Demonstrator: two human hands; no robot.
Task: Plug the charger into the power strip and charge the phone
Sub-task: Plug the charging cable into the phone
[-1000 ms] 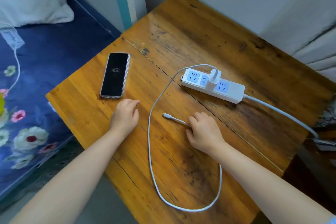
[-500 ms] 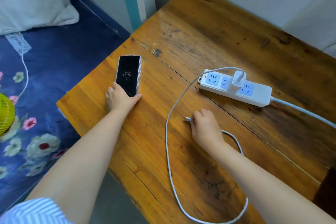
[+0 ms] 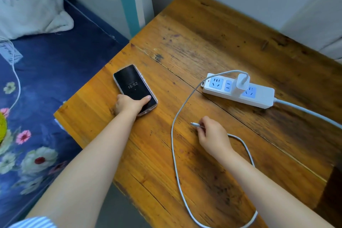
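Left hand (image 3: 129, 104): grasping phone (image 3: 134, 87) near end. Right hand (image 3: 212, 135): pinching cable plug (image 3: 196, 125), apparently lifted; charger (image 3: 240, 83) beyond in power strip (image 3: 262, 96).

A bedroom at home: a floral-sheeted bed (image 3: 37, 98) with pillow (image 3: 27, 5) beside a worn wooden table (image 3: 212, 52).

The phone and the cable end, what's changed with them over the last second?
The left hand reached forward from the bare table and took hold of the phone at its near end, turning it so that end angles toward the right hand. The right hand closed its pinch on the cable plug. The charger stayed plugged into the power strip.
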